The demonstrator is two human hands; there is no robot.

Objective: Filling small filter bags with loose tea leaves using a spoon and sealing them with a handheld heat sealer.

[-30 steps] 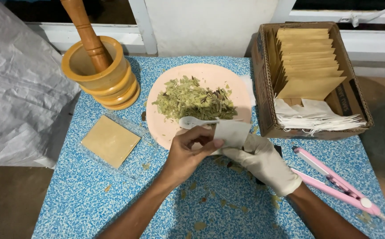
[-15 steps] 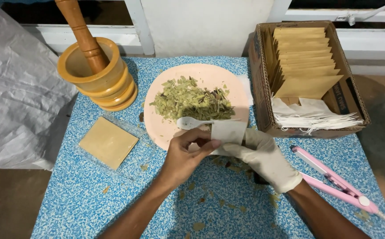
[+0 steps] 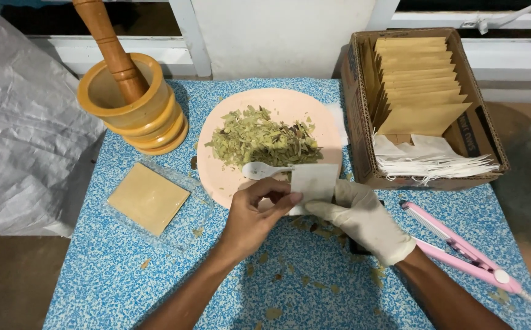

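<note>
Bare left hand (image 3: 254, 217) and gloved right hand (image 3: 357, 217) both pinch a small white paper sachet (image 3: 312, 181), held above the table (image 3: 125, 275) at the 6 o'clock rim of the pink plate (image 3: 290, 104). White spoon (image 3: 259, 170) lies by the dried leaves (image 3: 259, 137); the pink sealer (image 3: 461, 250) lies at 3 o'clock.

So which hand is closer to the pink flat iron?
Right. The gloved right hand lies just left of the pink flat iron, not touching it. The bare left hand is farther left, beyond it.

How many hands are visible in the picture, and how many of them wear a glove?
2 hands. The bare left hand and the gloved right hand both hold a small white paper bag before the pink plate.
</note>
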